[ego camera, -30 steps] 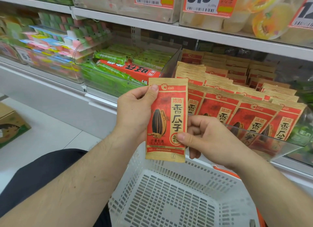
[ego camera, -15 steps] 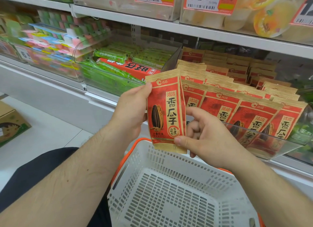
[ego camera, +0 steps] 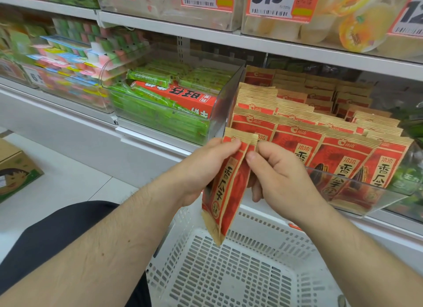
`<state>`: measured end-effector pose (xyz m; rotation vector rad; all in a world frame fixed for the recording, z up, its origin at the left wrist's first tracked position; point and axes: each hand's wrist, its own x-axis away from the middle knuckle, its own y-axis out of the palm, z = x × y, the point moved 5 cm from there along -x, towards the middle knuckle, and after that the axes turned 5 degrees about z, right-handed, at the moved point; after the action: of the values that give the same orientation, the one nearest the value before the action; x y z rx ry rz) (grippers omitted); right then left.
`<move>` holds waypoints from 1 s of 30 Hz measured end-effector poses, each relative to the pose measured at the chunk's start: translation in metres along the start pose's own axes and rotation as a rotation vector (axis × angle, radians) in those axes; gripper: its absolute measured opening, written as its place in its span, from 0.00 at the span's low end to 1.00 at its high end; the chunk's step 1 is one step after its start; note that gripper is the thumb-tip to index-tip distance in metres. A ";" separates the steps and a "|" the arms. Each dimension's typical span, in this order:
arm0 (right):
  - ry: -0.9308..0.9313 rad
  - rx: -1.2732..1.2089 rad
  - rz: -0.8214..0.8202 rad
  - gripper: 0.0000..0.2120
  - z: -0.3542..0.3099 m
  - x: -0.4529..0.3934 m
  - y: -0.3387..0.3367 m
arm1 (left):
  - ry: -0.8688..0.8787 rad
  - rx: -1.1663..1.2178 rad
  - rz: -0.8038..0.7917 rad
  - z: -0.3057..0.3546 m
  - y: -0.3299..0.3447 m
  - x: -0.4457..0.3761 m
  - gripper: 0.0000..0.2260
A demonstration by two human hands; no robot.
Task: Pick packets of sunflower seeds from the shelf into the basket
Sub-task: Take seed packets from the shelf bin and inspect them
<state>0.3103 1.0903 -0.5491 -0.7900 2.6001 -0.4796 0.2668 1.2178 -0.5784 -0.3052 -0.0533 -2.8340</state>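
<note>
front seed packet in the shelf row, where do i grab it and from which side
Pinch the flat tan top seal of the front seed packet from above with thumb and fingers. The packets lean back upright, and the clear shelf lip covers their lower halves, so only the top edge is free.

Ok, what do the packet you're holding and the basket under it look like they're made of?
Packet: looks like kraft paper, matte tan edges with a crimped top seal and red print; any inner lining can't be seen. Basket: white moulded plastic by its look, a rigid slotted grid with a slight sheen.
</note>
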 end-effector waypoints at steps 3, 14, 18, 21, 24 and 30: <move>0.043 -0.103 -0.039 0.15 0.002 -0.001 0.002 | -0.015 0.051 -0.077 -0.002 0.007 0.000 0.20; 0.105 -0.382 -0.113 0.15 -0.003 -0.003 0.004 | -0.032 0.146 -0.143 0.000 0.004 0.003 0.27; 0.094 -0.377 -0.122 0.15 -0.004 -0.003 0.003 | -0.048 0.186 -0.203 0.003 0.008 0.009 0.16; 0.089 -0.249 -0.134 0.16 -0.005 -0.003 0.000 | -0.014 0.134 -0.220 0.006 0.006 0.011 0.13; 0.088 -0.123 -0.198 0.16 -0.005 -0.001 -0.001 | 0.000 0.170 -0.153 0.007 0.001 0.009 0.16; 0.067 -0.074 -0.274 0.17 -0.010 0.003 0.006 | -0.014 0.207 -0.073 0.006 -0.003 0.006 0.23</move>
<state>0.3004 1.0953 -0.5436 -1.1828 2.5943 -0.4958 0.2617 1.2195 -0.5715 -0.2822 -0.3649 -2.8659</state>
